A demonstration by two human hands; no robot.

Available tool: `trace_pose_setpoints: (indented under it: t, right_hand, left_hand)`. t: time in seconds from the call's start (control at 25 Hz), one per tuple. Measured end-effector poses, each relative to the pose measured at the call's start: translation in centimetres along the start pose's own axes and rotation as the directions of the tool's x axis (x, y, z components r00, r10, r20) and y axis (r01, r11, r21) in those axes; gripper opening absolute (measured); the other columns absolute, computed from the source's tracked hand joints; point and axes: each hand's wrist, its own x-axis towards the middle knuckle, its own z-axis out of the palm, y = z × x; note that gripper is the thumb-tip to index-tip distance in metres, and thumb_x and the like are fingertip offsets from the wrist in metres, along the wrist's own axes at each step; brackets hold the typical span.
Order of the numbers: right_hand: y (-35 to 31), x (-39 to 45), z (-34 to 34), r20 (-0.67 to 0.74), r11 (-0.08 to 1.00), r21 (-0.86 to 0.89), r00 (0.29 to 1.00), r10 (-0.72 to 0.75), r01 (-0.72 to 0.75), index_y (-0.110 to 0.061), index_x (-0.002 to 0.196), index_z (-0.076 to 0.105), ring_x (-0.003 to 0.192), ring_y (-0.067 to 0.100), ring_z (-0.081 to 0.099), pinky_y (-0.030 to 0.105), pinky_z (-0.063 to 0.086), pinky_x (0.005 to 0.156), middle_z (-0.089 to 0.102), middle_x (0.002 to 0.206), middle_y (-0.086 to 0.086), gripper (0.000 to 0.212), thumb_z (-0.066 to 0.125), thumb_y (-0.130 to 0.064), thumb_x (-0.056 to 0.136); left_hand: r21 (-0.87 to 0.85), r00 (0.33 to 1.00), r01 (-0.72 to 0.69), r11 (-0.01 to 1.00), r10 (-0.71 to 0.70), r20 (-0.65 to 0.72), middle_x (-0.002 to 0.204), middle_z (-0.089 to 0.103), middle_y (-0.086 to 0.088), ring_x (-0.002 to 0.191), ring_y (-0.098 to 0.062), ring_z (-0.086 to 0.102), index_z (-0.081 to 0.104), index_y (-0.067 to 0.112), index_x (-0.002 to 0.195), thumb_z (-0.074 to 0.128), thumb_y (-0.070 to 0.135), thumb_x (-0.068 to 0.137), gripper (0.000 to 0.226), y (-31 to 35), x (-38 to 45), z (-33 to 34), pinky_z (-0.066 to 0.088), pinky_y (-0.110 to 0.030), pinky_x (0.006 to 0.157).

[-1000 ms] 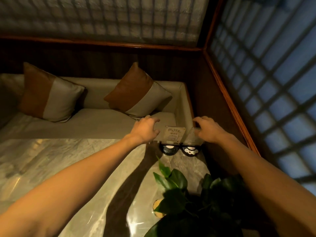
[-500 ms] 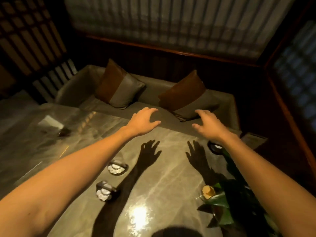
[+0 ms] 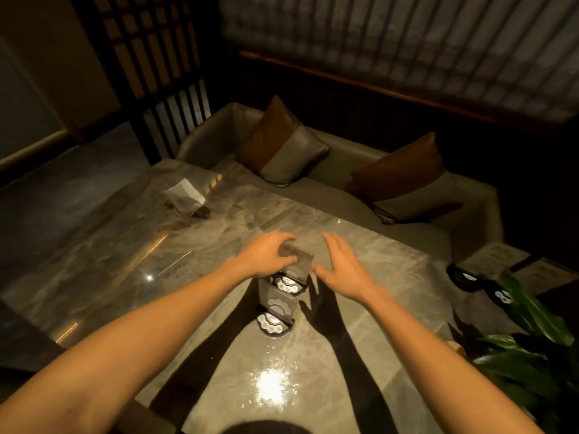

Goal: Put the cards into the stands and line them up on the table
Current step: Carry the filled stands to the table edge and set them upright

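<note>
Head view looks down over my two bare forearms reaching across a glossy marble counter (image 3: 194, 264); my left hand (image 3: 266, 257) curls its fingers around the left edge and top of a clear card (image 3: 297, 256) that stands upright in the farther of two dark round stands (image 3: 286, 285), so that grip is closed on the card; my right hand (image 3: 341, 267) sits just beside the card's right edge with fingers spread and flat, grip wide and holding nothing, and I cannot tell whether its thumb touches the card; the nearer stand (image 3: 274, 324) sits just in front of the farther one, closer to me, with its own clear card (image 3: 277, 303) upright in it, and the two stands form a short line running away from me; at the right end of the counter two more dark stands (image 3: 479, 285) lie near a pair of printed cards (image 3: 498, 261), partly behind the leaves of a green plant (image 3: 532, 333); far off at the counter's left corner a white folded card (image 3: 185, 195) leans on a small dark base; a bright lamp reflection (image 3: 271, 385) glares on the counter near me; beyond the counter runs a grey bench seat (image 3: 338, 189) with two brown-and-grey cushions (image 3: 282, 144).
</note>
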Motion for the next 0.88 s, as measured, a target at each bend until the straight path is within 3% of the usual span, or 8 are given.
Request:
trace_pose_setpoints:
  t: [0.16,0.28,0.52,0.6,0.72,0.88]
  right_hand:
    - [-1.7,0.8,2.9,0.064,1.000,0.012,0.998,0.012,-0.013,-0.015,0.156,0.024,0.144,0.029,0.037,0.048,0.035,0.116,0.036,0.159,0.011,0.073,0.063,-0.022,0.094]
    - [-2.4,2.0,4.0,0.094,1.000,-0.019,0.995,0.014,-0.012,-0.016,0.153,0.032,0.136,0.032,0.046,0.047,0.041,0.110,0.046,0.151,0.013,0.070,0.064,-0.015,0.091]
    - [-3.3,4.3,5.8,0.028,0.996,-0.044,0.996,0.080,-0.079,-0.017,0.135,0.048,0.111,0.032,0.055,0.045,0.051,0.092,0.048,0.126,0.011,0.049,0.066,-0.017,0.090]
    - [-2.8,4.8,6.3,0.007,0.994,-0.018,0.994,0.107,-0.106,-0.018,0.118,0.048,0.103,0.033,0.060,0.045,0.053,0.083,0.056,0.120,0.012,0.035,0.067,-0.016,0.089]
    - [-2.2,5.0,5.9,0.014,0.993,-0.001,0.992,0.122,-0.122,-0.015,0.103,0.052,0.096,0.034,0.065,0.045,0.054,0.078,0.068,0.109,0.014,0.020,0.061,-0.008,0.087]
    - [-0.8,5.2,3.8,0.006,0.991,0.023,0.992,0.130,-0.130,-0.016,0.107,0.063,0.098,0.026,0.067,0.040,0.056,0.079,0.072,0.110,0.008,0.027,0.055,0.001,0.089]
  left_hand:
    - [-0.086,0.982,-0.028,0.996,0.044,0.185,0.128,0.067,0.004,0.115,-0.014,0.062,0.064,0.022,0.131,0.074,0.042,0.084,0.052,-2.1,-3.4,1.2,0.047,-0.027,0.096]
    - [-0.045,0.968,-0.039,0.998,0.049,0.244,0.120,0.069,0.005,0.108,-0.012,0.062,0.068,0.026,0.122,0.076,0.043,0.080,0.046,-4.1,-5.1,2.5,0.050,-0.033,0.096]
    - [0.013,0.997,-0.021,1.000,0.019,0.080,0.109,0.063,-0.001,0.104,-0.020,0.058,0.069,0.027,0.114,0.064,0.029,0.094,0.021,-5.5,-6.2,4.6,0.045,-0.034,0.085]
    - [-0.026,0.999,0.001,1.000,0.000,0.051,0.105,0.065,-0.002,0.101,-0.022,0.060,0.069,0.025,0.110,0.060,0.029,0.097,0.016,-6.0,-6.3,5.0,0.048,-0.039,0.086]
    - [-0.076,0.999,0.029,0.997,-0.027,0.028,0.101,0.070,0.003,0.095,-0.018,0.063,0.070,0.023,0.105,0.060,0.026,0.097,0.013,-6.4,-6.3,5.0,0.046,-0.032,0.078]
    - [-0.086,0.998,0.063,0.994,-0.065,-0.017,0.105,0.073,0.008,0.097,-0.014,0.066,0.071,0.027,0.107,0.059,0.026,0.098,0.015,-6.2,-4.6,4.1,0.051,-0.033,0.082]
